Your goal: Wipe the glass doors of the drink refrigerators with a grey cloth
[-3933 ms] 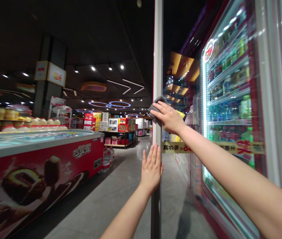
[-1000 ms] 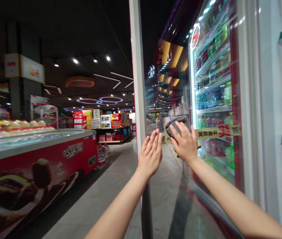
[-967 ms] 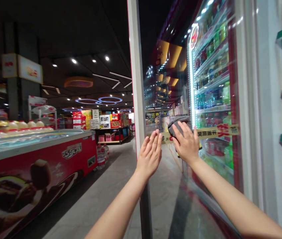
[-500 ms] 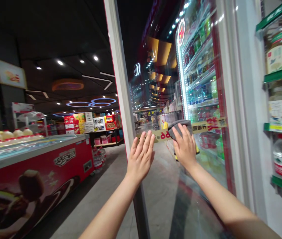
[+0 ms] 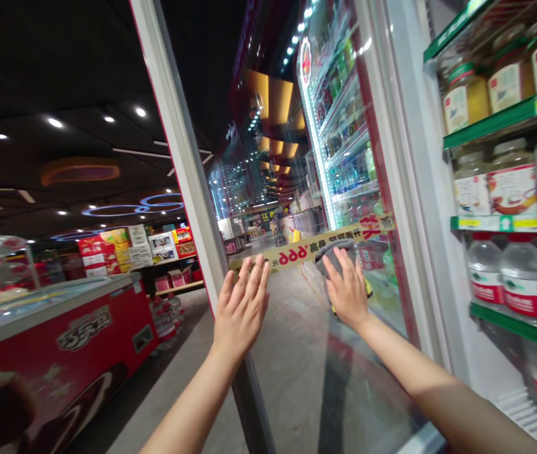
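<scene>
My left hand [image 5: 241,309] lies flat with its fingers stretched out, on the pale frame [image 5: 180,157] at the edge of an open glass door [image 5: 291,353]. Under the fingers of my right hand [image 5: 348,287] is a dark grey cloth [image 5: 327,253], pressed against the glass. A yellowish strip [image 5: 296,253] with red and black lettering, seen mirrored, runs across the pane; the cloth overlaps its lower edge. Part of the cloth is hidden behind my fingers.
Right of the door stand green-edged shelves [image 5: 490,126] with jars and large bottles [image 5: 524,277]. A red chest freezer [image 5: 130,302] is at the left. Through or in the glass appears a lit drinks cooler [image 5: 344,139]. Stacked boxes [image 5: 130,249] stand farther back.
The view has swung right, bringing more of the shelves in. On the glass, my right hand and the cloth have slid down slightly, uncovering more of the strip's lettering. My left hand stays at the frame.
</scene>
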The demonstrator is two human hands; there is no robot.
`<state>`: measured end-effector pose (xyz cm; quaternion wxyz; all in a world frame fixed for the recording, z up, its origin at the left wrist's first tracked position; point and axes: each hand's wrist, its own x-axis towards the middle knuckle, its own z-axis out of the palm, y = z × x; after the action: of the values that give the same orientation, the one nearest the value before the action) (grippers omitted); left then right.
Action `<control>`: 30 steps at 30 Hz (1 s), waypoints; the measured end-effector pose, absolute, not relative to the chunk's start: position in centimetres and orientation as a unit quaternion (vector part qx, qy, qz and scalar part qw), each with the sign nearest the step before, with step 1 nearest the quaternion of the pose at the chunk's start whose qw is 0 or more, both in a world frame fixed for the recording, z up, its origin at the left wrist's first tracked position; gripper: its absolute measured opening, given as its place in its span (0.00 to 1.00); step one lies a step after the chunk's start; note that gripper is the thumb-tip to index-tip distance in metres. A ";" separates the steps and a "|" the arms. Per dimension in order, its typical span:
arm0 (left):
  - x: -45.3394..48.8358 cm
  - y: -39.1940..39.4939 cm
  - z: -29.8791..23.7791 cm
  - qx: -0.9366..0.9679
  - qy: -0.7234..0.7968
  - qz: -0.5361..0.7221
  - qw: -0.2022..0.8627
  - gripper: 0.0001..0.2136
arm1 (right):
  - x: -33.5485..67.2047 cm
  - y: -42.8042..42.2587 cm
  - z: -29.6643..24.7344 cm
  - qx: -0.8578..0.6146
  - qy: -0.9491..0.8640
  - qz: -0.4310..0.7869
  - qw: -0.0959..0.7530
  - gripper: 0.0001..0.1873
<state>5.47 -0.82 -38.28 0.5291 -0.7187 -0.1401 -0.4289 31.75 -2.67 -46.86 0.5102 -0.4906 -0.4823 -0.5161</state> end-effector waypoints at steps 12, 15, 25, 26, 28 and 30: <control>5.6 -1.2 -38.0 -0.716 -0.123 -0.408 0.553 0.32 | 35.8 -2.6 -45.2 -0.523 -0.423 -0.482 0.562 0.37; 5.9 -1.1 -38.0 -0.721 -0.130 -0.408 0.544 0.33 | 35.1 -3.0 -46.5 -0.525 -0.496 -0.493 0.484 0.39; 7.2 -1.3 -37.9 -0.768 -0.075 -0.321 0.549 0.31 | 40.1 -2.6 -45.7 -0.525 -0.402 -0.491 0.568 0.38; 7.2 -1.3 -37.9 -0.766 -0.074 -0.322 0.551 0.31 | 40.1 -2.7 -46.6 -0.522 -0.406 -0.497 0.562 0.38; 7.2 -1.3 -37.9 -0.763 -0.069 -0.321 0.558 0.31 | 40.0 -2.8 -47.4 -0.512 -0.444 -0.507 0.533 0.38; 7.1 -1.2 -37.9 -0.760 -0.069 -0.314 0.564 0.30 | 40.5 -2.8 -46.6 -0.504 -0.482 -0.501 0.513 0.37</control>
<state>7.14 -1.22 -37.89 0.5644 -0.7604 -0.0690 -0.3138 40.47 -2.79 -46.57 0.5130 -0.5038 -0.4818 -0.5009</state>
